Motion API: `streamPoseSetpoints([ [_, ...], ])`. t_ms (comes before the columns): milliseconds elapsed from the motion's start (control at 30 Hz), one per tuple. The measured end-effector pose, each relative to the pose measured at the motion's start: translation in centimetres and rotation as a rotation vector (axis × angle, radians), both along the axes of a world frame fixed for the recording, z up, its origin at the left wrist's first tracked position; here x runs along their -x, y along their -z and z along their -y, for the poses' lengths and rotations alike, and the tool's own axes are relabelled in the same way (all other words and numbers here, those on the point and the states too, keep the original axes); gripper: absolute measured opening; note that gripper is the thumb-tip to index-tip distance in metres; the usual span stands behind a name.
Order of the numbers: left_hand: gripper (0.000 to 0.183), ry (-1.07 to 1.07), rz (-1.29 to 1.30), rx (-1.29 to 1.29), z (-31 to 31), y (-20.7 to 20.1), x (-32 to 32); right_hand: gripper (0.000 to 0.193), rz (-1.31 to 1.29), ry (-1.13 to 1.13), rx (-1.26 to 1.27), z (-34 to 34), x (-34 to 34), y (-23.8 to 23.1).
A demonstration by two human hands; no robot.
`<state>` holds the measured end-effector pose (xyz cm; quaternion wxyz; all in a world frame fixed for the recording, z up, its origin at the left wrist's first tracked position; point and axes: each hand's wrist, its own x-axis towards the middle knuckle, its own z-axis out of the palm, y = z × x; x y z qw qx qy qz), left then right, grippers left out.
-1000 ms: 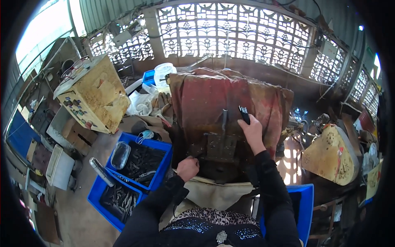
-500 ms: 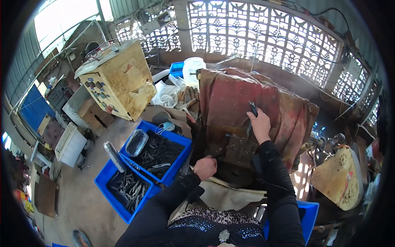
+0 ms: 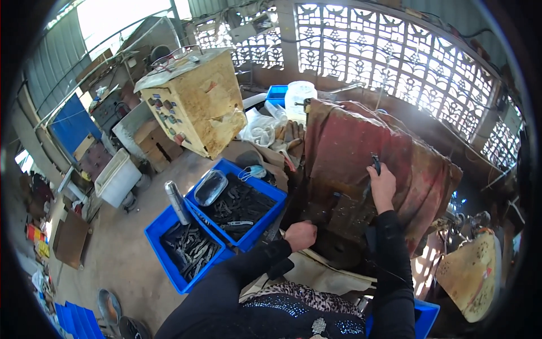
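My right hand (image 3: 383, 189) is closed on a small dark metal piece (image 3: 376, 163), whose upper end sticks up past the fingers. It is raised in front of a stained reddish cloth (image 3: 351, 133) draped over a machine. Lower and to the left, my left hand (image 3: 301, 235) is curled closed beside the dark, wet hollow (image 3: 336, 248) under the cloth. Whatever its fingers hold, if anything, cannot be made out. Left of that hand stand two blue bins, the farther (image 3: 280, 206) and the nearer (image 3: 151, 233), both holding many dark flat metal pieces.
A clear plastic container (image 3: 211, 187) and a face mask (image 3: 257, 171) rest on the farther bin. A metal flask (image 3: 177, 202) stands by the nearer one. Beyond them is a yellowed control box (image 3: 195, 101). At the right is a stained yellowish panel (image 3: 468, 277).
The view has swung left, so the scene sits farther right in the picture. My right hand is slightly lower against the cloth, still gripping the metal piece. My left hand remains closed.
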<state>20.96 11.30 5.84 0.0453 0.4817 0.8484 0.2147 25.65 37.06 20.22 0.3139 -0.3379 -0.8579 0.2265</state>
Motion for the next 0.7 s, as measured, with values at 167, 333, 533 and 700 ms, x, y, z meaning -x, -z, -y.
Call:
streamPoseSetpoints([
  [167, 0.018, -0.011, -0.007, 0.011, -0.3, 0.2, 0.1, 0.030, -0.010, 0.013, 0.001, -0.5, 0.0, 0.2],
  [333, 0.017, 0.018, -0.033, -0.013, 0.3, 1.4, 0.8, 0.031, -0.007, -0.023, 0.017, 0.3, 1.2, 0.1],
  [533, 0.018, -0.052, 0.084, 0.129, -1.0, 3.5, 2.2, 0.040, -0.146, -0.183, 0.140, -1.8, 0.6, 1.8],
  [700, 0.019, -0.053, 0.209, 0.178, -0.1, -0.1, 0.8, 0.047, -0.017, -0.190, -0.062, -5.8, 1.4, 4.0],
])
